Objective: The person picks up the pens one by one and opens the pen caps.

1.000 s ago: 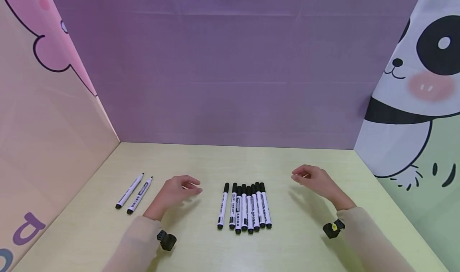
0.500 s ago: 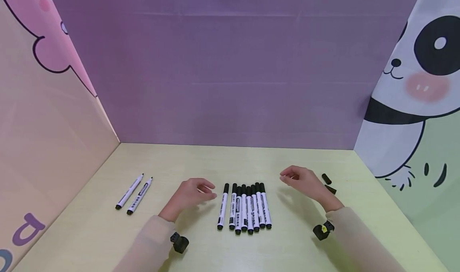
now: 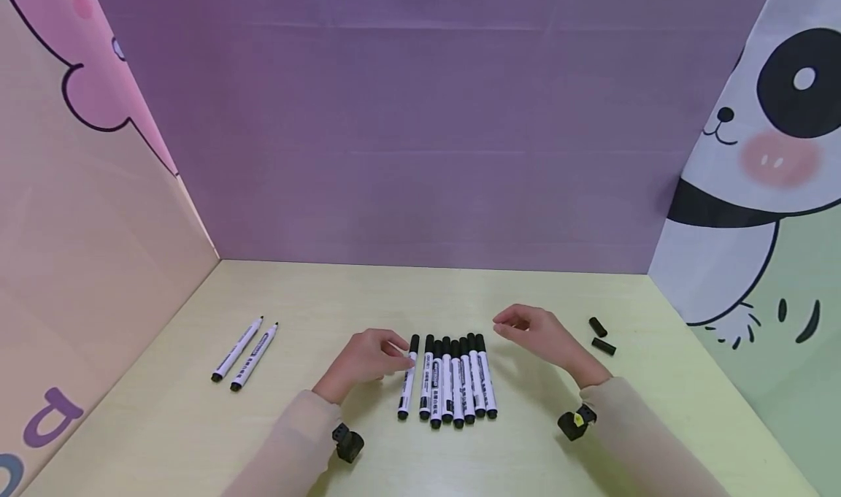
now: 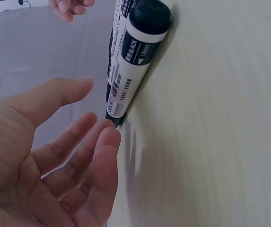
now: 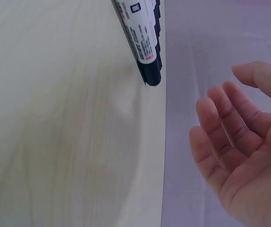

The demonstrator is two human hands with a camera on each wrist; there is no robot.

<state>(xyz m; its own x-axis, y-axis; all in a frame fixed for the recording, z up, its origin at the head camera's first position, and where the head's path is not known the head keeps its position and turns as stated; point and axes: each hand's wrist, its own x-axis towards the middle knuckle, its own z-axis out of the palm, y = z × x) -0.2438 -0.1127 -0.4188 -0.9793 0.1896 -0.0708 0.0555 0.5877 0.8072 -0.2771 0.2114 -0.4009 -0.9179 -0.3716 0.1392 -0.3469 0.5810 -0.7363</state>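
Observation:
Several capped black-and-white markers lie side by side at the middle of the table, black caps pointing away. My left hand hovers at the leftmost marker, thumb tip overlapping it in the head view. In the left wrist view, a gap shows between thumb and fingers, and that marker is not gripped. To the right of the row my right hand hangs above the table, fingers loosely bent around nothing. The right wrist view shows the row's end marker apart from that hand.
Two uncapped markers lie slanted on the left part of the table, black tips away. Two loose black caps lie at the right, beyond my right forearm. Printed cloth walls enclose the back and sides.
My left hand has moved right to the leftmost marker of the row. The right hand has come left towards the row, uncovering the two loose caps. The markers have stayed put.

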